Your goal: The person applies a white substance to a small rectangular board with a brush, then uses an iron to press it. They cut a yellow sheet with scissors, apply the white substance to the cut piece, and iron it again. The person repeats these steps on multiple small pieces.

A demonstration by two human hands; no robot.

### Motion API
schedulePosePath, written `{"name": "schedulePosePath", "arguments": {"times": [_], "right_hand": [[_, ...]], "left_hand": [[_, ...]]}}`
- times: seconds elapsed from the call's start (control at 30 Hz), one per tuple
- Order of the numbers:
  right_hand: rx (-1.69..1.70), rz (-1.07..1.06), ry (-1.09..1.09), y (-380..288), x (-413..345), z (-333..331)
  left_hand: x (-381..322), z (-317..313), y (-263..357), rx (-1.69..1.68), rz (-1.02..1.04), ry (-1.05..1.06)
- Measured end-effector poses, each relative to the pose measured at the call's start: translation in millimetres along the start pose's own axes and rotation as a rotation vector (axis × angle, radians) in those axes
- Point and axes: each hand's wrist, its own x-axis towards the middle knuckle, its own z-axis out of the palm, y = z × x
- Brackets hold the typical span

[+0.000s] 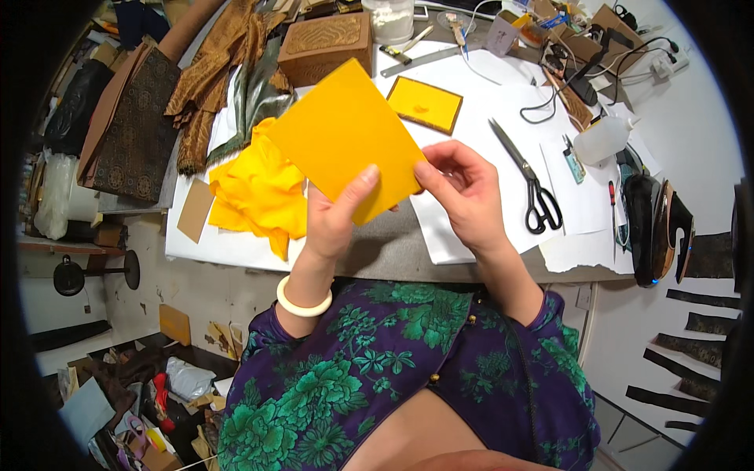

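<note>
A flat square panel with a yellow face [353, 135] is held up over the table's front edge, tilted so a corner points away from me. My left hand [339, 218] grips its near left side, thumb on the yellow face and fingers behind. At its right corner my right hand [462, 197] pinches the edge between thumb and fingers. Crumpled yellow cloth [259, 188] lies left of my left hand. Beyond the panel stand a brown patterned box [327, 47] and, to its right, a shallow yellow-lined tray or lid [425, 103] with a dark rim.
Black-handled scissors [530, 176] lie right of my right hand. Farther right are a lighter [572, 162], a plastic squeeze bottle [604, 140] and a red-tipped screwdriver [612, 218]. A metal ruler [421, 62] lies at the back. Brown brocade [215, 76] and a brown board piece [196, 211] are at left.
</note>
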Motion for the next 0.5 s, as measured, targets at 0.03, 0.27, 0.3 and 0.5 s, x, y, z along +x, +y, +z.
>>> {"name": "schedulePosePath", "arguments": {"times": [0.03, 0.27, 0.3, 0.5], "right_hand": [[-0.007, 0.002, 0.008, -1, -3, -4], [0.053, -0.026, 0.094, 4, -20, -21], [0.059, -0.026, 0.103, 5, -22, -24], [0.063, -0.073, 0.149, 8, -23, -24]], "left_hand": [[2, 5, -2, 0.001, 0.001, -0.015], [14, 20, -6, 0.199, 0.121, -0.08], [13, 22, -5, 0.171, 0.093, -0.095], [15, 23, -8, 0.146, 0.055, -0.056]]}}
